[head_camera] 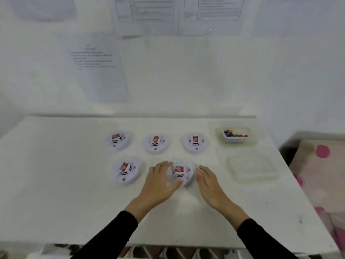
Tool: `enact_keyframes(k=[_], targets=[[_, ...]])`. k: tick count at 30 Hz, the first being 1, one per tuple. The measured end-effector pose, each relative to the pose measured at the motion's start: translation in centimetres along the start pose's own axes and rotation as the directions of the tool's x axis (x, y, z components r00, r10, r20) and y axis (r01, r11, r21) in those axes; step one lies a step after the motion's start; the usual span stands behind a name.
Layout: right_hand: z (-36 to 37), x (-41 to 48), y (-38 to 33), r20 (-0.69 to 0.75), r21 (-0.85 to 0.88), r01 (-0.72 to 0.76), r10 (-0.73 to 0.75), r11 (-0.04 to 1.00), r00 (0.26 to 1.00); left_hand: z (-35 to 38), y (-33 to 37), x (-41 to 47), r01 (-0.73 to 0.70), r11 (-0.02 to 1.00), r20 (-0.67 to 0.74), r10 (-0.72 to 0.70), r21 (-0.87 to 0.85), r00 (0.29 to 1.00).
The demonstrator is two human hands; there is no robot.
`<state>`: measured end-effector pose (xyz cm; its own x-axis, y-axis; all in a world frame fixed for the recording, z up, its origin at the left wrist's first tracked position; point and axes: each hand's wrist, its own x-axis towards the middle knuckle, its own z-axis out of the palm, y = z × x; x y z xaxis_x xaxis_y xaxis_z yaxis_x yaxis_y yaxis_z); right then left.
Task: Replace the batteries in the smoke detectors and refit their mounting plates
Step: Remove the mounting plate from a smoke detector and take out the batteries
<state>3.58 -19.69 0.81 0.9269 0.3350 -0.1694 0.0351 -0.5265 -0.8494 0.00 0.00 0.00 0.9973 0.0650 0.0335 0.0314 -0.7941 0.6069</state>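
Head view. A white table (74, 184) stands against a white wall with printed sheets (99, 68) taped above it. Five round white smoke detectors lie on the table, each bearing a red-and-white label. Three form the far row: the far-left detector (118, 140), the far-middle detector (156, 143) and the far-right detector (195, 142), set apart from one another. The near row holds the near-left detector (125, 170) and the near-middle detector (180, 171).

The person's left hand (160, 182) rests against the left side of the near-middle detector, fingers spread and slightly curled, the thumb touching its near rim. The right hand (209, 182) lies just beside the right edge of the same detector, fingers extended and loosely apart; whether the fingertips touch the housing cannot be told because of blur. Neither hand is closed around the detector. Both forearms wear black sleeves (261, 238).

To the right of the far row stands a clear plastic container (222, 141) holding batteries (234, 134) of several colours. Nearer, just in front of it, lies a clear lid (252, 168), flat on the table. A patterned cloth with pink dots (322, 152) lies beyond the table's right edge.
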Motion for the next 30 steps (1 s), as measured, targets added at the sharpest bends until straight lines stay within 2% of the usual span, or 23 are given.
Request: enact_keyframes(k=[2,5,10,13,14,16,18,21,23,26,28,30], targets=[[-0.1,-0.1,-0.1,0.029,-0.026,-0.081,0.082,0.996,0.996,0.8,0.6,0.1,0.09,0.996,0.021,-0.09,0.001,0.996],[-0.1,0.0,-0.8,0.068,-0.052,-0.119,0.122,0.992,0.99,1.8,1.7,-0.1,0.24,0.971,-0.019,-0.24,-0.001,0.97],[0.0,-0.2,-0.5,0.093,-0.041,-0.111,0.115,0.993,0.989,3.1,2.3,0.8,0.195,0.971,-0.072,-0.206,-0.136,0.976],[-0.1,-0.5,-1.1,0.095,0.098,-0.104,0.094,0.99,0.991,3.0,3.2,1.1,0.258,0.953,-0.059,-0.27,-0.156,0.961],[-0.4,-0.8,-1.4,0.088,0.162,-0.084,0.07,0.983,0.994,2.6,3.7,1.2,0.281,0.936,-0.046,-0.297,-0.213,0.954],[-1.3,-1.4,-2.3,0.074,0.279,-0.022,0.001,0.96,0.997,1.2,4.9,1.6,0.311,0.824,0.012,-0.347,-0.473,0.938],[-2.4,-1.9,-3.2,0.071,0.339,0.073,-0.103,0.938,0.992,-0.3,6.1,2.0,0.292,0.639,0.075,-0.344,-0.711,0.936],[-3.6,-2.0,-4.5,0.047,0.333,0.184,-0.211,0.925,0.976,-1.8,7.1,2.3,0.29,0.438,0.194,-0.251,-0.851,0.948],[-4.1,-1.4,-5.0,-0.044,0.238,0.265,-0.263,0.934,0.964,-2.2,7.8,2.6,0.319,0.239,0.284,-0.172,-0.917,0.943],[-4.6,0.0,-5.2,-0.123,0.044,0.333,-0.325,0.942,0.937,-2.2,8.6,3.1,0.363,-0.073,0.371,-0.154,-0.929,0.916],[-4.9,0.8,-5.2,-0.129,-0.069,0.368,-0.374,0.927,0.918,-2.0,8.8,3.6,0.357,-0.133,0.375,-0.141,-0.924,0.916],[-5.4,1.5,-5.4,-0.131,-0.129,0.408,-0.423,0.904,0.897,-1.8,9.0,4.1,0.353,-0.147,0.37,-0.117,-0.924,0.921]])
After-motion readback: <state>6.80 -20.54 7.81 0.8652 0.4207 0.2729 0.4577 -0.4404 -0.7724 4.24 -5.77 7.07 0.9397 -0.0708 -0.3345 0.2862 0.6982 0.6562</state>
